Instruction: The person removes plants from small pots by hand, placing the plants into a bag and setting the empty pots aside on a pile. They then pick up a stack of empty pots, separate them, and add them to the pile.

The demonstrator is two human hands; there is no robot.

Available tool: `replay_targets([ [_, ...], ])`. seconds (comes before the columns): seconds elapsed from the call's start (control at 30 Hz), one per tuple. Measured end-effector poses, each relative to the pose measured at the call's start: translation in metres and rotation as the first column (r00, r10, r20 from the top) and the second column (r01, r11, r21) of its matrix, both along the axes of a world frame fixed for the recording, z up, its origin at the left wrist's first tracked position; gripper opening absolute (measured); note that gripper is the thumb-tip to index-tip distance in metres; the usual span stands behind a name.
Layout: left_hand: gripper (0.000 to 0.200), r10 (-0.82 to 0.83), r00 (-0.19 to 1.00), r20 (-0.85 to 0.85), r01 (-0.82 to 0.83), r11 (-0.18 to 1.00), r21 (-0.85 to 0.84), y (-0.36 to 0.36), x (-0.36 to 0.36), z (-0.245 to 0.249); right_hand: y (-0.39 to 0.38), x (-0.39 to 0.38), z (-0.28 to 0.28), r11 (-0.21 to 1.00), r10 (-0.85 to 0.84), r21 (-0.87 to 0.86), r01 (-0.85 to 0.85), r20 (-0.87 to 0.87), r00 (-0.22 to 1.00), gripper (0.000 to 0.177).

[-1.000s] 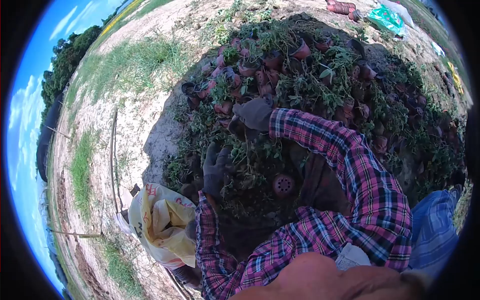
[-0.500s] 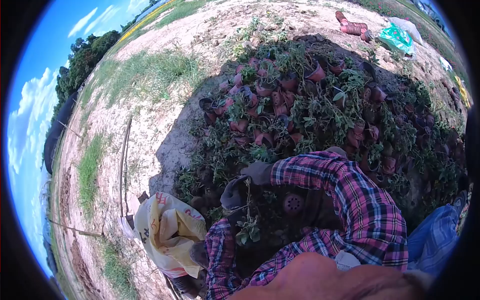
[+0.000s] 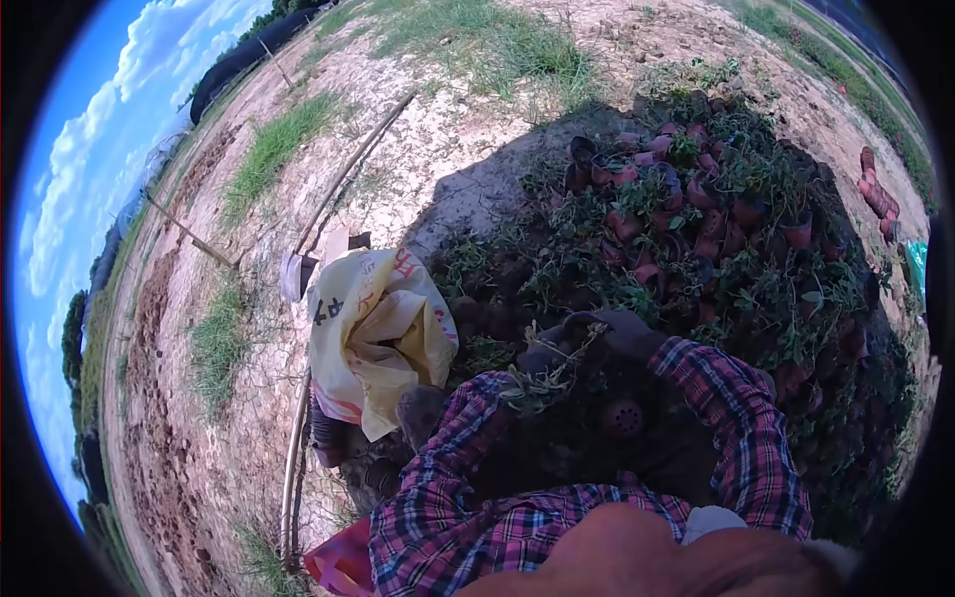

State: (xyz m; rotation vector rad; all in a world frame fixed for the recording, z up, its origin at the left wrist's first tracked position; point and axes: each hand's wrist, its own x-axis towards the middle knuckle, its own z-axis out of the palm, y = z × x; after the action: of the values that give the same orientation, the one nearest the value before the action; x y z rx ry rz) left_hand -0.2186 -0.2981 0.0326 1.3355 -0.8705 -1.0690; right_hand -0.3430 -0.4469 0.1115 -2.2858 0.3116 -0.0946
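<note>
My left hand (image 3: 542, 356), in a grey glove, is closed around the base of a wilted potted plant, whose leaves (image 3: 537, 390) hang towards me over my sleeve. Close on its right, my gloved right hand (image 3: 631, 334) is curled at a dark curved edge (image 3: 585, 318) between the two hands; whether that is a pot rim is hard to tell in the shade. Below them an upturned pot (image 3: 623, 418) shows the holes in its base. Beyond my hands lies a wide heap of reddish plastic pots (image 3: 711, 229) tangled with green plants.
A yellowish woven sack (image 3: 383, 308) with its mouth open stands left of my arms. Stacked dark pots (image 3: 328, 433) lie beside it. A long pole (image 3: 353, 169) rests on the dry ground. Nested pots (image 3: 877, 194) and a green bag (image 3: 916, 267) lie far right.
My view has swung left, so the sack and heap appear further right. Both hands remain close together at the plant, whose leaves now lie more sideways.
</note>
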Motion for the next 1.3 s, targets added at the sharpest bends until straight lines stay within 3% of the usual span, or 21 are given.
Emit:
replay_targets([
  [0.03,0.033,-0.057,0.975,0.217,0.020,0.985,0.169,0.001,0.005,-0.001,0.002,-0.002,0.003,1.000,0.000,0.009,0.001,-0.038,0.999,0.046],
  [0.13,0.036,-0.058,0.908,0.415,-0.110,0.923,0.368,0.007,0.011,-0.019,0.003,0.004,-0.007,1.000,-0.012,-0.001,0.012,-0.122,0.992,0.045],
  [0.27,0.035,0.013,0.901,0.434,-0.171,0.930,0.327,0.012,0.007,-0.002,0.005,-0.007,-0.004,0.993,-0.115,0.004,0.118,-0.190,0.975,0.047],
  [0.37,0.035,0.082,0.940,0.330,-0.170,0.954,0.248,0.008,0.011,0.024,-0.001,-0.007,-0.015,0.990,-0.140,-0.013,0.139,-0.126,0.982,0.049],
  [0.5,0.035,0.176,0.984,0.015,-0.176,0.976,0.130,0.011,0.020,0.057,0.005,-0.003,-0.018,0.978,-0.179,0.112,0.176,0.019,0.984,0.047],
  [0.57,0.036,0.203,0.970,-0.135,-0.192,0.977,0.095,0.011,0.027,0.072,0.007,0.000,-0.023,0.989,-0.109,0.095,0.110,-0.016,0.994,0.044],
  [0.67,0.038,0.243,0.926,-0.289,-0.229,0.970,0.082,0.017,0.035,0.085,0.006,0.016,-0.045,0.978,-0.204,-0.068,0.197,-0.108,0.973,0.024],
  [0.7,0.038,0.244,0.913,-0.327,-0.231,0.970,0.078,0.017,0.037,0.088,-0.001,0.018,-0.050,0.977,-0.198,-0.088,0.194,-0.042,0.979,0.022],
  [0.8,0.041,0.213,0.884,-0.417,-0.198,0.977,0.079,0.014,0.034,0.095,-0.022,0.014,-0.054,0.886,-0.391,0.203,0.418,-0.162,0.906,0.024],
  [0.83,0.041,0.177,0.892,-0.417,-0.162,0.984,0.072,0.010,0.026,0.095,-0.024,0.016,-0.053,0.828,-0.512,0.133,0.545,-0.218,0.831,0.021],
  [0.87,0.042,0.153,0.903,-0.402,-0.139,0.988,0.063,0.009,0.019,0.095,-0.023,0.011,-0.047,0.734,-0.510,0.350,0.582,-0.281,0.813,0.020],
  [0.93,0.052,0.071,0.960,-0.271,-0.061,0.997,0.047,0.002,-0.005,0.099,-0.020,0.007,-0.030,0.421,-0.449,0.701,0.575,-0.390,0.804,0.017],
  [0.97,0.057,0.030,0.979,-0.203,-0.021,0.999,0.043,-0.004,-0.015,0.101,-0.024,0.011,-0.046,0.465,-0.378,0.758,0.456,-0.296,0.877,0.016],
  [1.03,0.058,0.031,0.968,-0.249,-0.046,0.997,-0.055,-0.010,-0.019,0.100,-0.021,0.018,-0.087,0.498,-0.222,0.844,0.197,-0.095,0.970,0.014],
  [1.1,0.058,0.039,0.961,-0.274,-0.073,0.991,-0.115,-0.012,-0.017,0.096,-0.024,0.025,-0.078,0.569,-0.110,0.793,0.215,-0.186,0.976,0.016],
  [1.17,0.057,0.062,0.960,-0.272,-0.101,0.986,-0.134,-0.010,-0.011,0.094,-0.023,0.020,-0.042,0.784,-0.187,0.552,0.285,-0.228,0.956,0.019],
  [1.2,0.055,0.066,0.954,-0.292,-0.104,0.988,-0.116,-0.008,-0.010,0.097,-0.017,0.006,-0.004,0.889,-0.307,0.295,0.351,-0.184,0.934,0.020],
  [1.23,0.052,0.074,0.947,-0.313,-0.110,0.989,-0.098,-0.008,-0.009,0.102,-0.013,0.001,0.016,0.913,-0.405,0.018,0.409,-0.105,0.908,0.022],
  [1.3,0.048,0.063,0.941,-0.331,-0.105,0.988,-0.110,-0.008,-0.012,0.108,-0.021,0.010,-0.005,0.816,-0.260,0.531,0.227,-0.014,0.966,0.024],
])
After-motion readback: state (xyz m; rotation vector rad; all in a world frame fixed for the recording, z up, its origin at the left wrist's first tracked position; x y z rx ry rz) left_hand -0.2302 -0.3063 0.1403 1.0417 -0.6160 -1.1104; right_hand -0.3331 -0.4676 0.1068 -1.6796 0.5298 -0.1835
